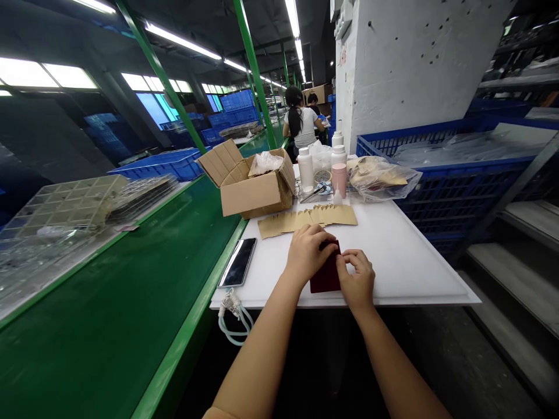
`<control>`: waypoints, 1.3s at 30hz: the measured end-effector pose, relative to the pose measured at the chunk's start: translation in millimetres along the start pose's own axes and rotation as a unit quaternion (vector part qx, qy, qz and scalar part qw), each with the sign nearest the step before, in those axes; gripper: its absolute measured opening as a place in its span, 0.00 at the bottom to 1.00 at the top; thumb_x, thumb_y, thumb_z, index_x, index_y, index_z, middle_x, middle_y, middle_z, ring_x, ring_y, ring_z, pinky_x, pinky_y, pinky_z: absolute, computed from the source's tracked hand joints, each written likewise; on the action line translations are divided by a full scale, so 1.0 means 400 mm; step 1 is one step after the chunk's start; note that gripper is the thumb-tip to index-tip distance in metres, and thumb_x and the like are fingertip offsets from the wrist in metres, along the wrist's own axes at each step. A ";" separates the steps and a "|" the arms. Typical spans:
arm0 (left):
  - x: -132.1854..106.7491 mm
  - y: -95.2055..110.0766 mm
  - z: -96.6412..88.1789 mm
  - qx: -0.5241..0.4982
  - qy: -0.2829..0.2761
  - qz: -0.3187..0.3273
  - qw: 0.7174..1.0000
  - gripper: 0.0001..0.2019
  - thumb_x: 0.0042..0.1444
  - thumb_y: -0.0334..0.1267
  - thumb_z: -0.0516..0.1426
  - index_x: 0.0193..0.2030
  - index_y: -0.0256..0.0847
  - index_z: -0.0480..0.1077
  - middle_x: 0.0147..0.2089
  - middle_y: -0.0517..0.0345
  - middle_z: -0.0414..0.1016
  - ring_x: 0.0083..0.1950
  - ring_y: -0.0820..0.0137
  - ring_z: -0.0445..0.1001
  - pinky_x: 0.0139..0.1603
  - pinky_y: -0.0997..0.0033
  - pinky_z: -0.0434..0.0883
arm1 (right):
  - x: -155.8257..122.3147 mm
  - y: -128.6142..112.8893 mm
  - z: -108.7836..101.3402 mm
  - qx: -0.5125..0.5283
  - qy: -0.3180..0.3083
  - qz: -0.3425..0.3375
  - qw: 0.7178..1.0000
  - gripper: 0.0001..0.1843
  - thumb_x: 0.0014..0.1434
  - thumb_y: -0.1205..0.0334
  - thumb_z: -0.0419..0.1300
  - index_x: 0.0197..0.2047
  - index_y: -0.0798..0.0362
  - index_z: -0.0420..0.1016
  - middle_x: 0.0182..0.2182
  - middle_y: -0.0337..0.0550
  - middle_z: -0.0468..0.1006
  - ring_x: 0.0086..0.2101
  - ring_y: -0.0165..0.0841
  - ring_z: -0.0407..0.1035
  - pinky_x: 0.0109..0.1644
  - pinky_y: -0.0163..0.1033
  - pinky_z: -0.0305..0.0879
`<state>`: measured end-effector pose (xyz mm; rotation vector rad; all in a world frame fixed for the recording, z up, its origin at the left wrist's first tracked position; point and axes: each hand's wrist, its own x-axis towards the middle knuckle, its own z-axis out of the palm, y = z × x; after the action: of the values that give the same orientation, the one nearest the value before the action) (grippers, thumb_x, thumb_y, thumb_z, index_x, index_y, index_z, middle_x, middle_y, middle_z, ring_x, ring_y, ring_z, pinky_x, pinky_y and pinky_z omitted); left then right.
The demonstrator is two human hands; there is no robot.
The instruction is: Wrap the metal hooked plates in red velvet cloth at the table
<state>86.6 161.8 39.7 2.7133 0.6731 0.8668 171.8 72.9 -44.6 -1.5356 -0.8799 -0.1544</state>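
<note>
The dark red piece (325,279) looks matt and velvety, like cloth, while the tan cards (283,223) and the box (255,196) have dull paper and cardboard surfaces. The white tabletop (406,256) is smooth with a faint sheen, the phone screen (238,262) glossy, the bag (388,185) clear, crinkled plastic.

Dark red piece (325,278) on a white table (406,250)!
Now tan cards (345,215) mid-table, a brown box (255,196) at its far left, white bottle (305,169) and pink container (339,180) at its far side; black-screened phone (238,262) on its left edge, green belt (174,250) left of it, and right of it, blue basket (458,201), slotted all over!
</note>
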 end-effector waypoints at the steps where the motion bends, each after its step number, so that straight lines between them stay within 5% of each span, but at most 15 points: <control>1: 0.005 -0.003 0.008 -0.006 0.005 -0.003 1.000 0.04 0.56 0.38 0.60 0.36 0.45 0.77 0.37 0.57 0.74 0.43 0.66 0.69 0.44 0.67 0.65 | 0.000 0.001 0.000 -0.002 -0.001 -0.001 1.000 0.12 0.58 0.61 0.56 0.23 0.52 0.68 0.31 0.40 0.74 0.35 0.33 0.69 0.45 0.41 0.60; 9: 0.012 -0.027 0.006 -0.096 -0.004 -0.034 0.995 0.15 0.64 0.38 0.49 0.35 0.41 0.76 0.36 0.55 0.74 0.42 0.67 0.70 0.46 0.67 0.65 | -0.001 0.003 0.000 -0.001 -0.004 -0.002 1.000 0.13 0.59 0.60 0.56 0.23 0.52 0.68 0.31 0.40 0.74 0.35 0.33 0.69 0.46 0.42 0.58; 13: 0.000 -0.025 0.002 -0.106 -0.009 -0.011 0.994 0.05 0.56 0.37 0.59 0.37 0.41 0.74 0.38 0.56 0.73 0.44 0.66 0.69 0.48 0.67 0.65 | -0.002 0.005 0.001 0.006 0.001 -0.005 1.000 0.13 0.59 0.60 0.57 0.23 0.52 0.68 0.31 0.40 0.73 0.35 0.33 0.69 0.45 0.42 0.59; 16: -0.006 -0.027 0.017 -0.108 0.006 -0.025 0.994 0.10 0.47 0.36 0.65 0.35 0.40 0.71 0.38 0.57 0.72 0.43 0.66 0.69 0.45 0.68 0.65 | -0.003 0.007 0.001 0.007 -0.002 -0.008 1.000 0.13 0.59 0.60 0.56 0.24 0.52 0.69 0.31 0.41 0.74 0.36 0.34 0.69 0.45 0.42 0.59; 27: 0.021 -0.018 0.037 -0.093 0.049 -0.049 0.993 0.11 0.56 0.40 0.58 0.25 0.38 0.71 0.30 0.56 0.70 0.36 0.69 0.69 0.40 0.70 0.63 | -0.005 0.014 -0.006 0.009 -0.011 -0.013 1.000 0.12 0.60 0.60 0.56 0.25 0.52 0.70 0.32 0.41 0.74 0.37 0.34 0.69 0.46 0.42 0.60; 32: -0.024 -0.066 0.026 -0.330 0.043 -0.134 0.933 0.23 0.66 0.45 0.42 0.40 0.37 0.75 0.38 0.52 0.76 0.40 0.68 0.72 0.43 0.69 0.66 | -0.008 0.010 -0.007 0.017 -0.015 0.000 1.000 0.11 0.59 0.60 0.56 0.26 0.52 0.70 0.32 0.40 0.74 0.37 0.34 0.69 0.46 0.41 0.60; 39: -0.116 -0.089 0.063 -0.438 0.059 -0.193 0.876 0.17 0.57 0.44 0.57 0.50 0.39 0.72 0.45 0.52 0.75 0.40 0.68 0.71 0.40 0.73 0.67 | -0.009 0.010 -0.006 -0.008 -0.004 -0.013 1.000 0.10 0.56 0.60 0.59 0.25 0.52 0.69 0.32 0.40 0.74 0.37 0.34 0.69 0.47 0.42 0.60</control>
<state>55.5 168.7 -15.4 1.6605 0.6065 0.9299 172.6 69.4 -49.5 -1.5411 -0.9082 -0.1742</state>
